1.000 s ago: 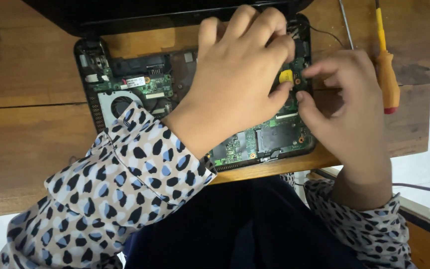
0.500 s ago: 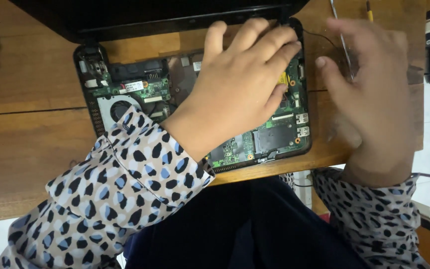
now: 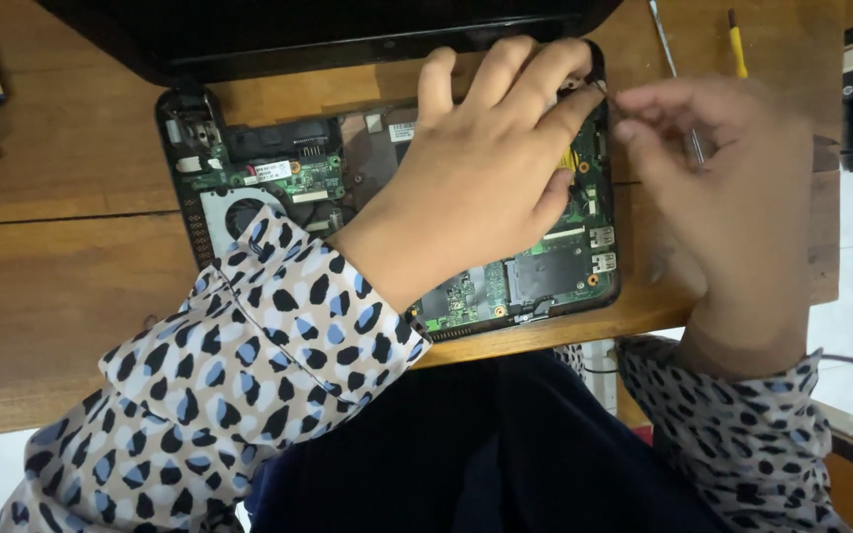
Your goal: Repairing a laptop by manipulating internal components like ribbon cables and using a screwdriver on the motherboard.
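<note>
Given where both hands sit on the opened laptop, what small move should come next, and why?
Probably the right hand should pinch the small part at the top right corner of the green laptop circuit board, since its fingertips hover just beside it while the left hand presses the board flat.

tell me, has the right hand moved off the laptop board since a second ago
Yes. The right hand has shifted right, off the green board, onto the wooden table near the screwdriver. Only its fingertips reach the board's top right corner.
</note>
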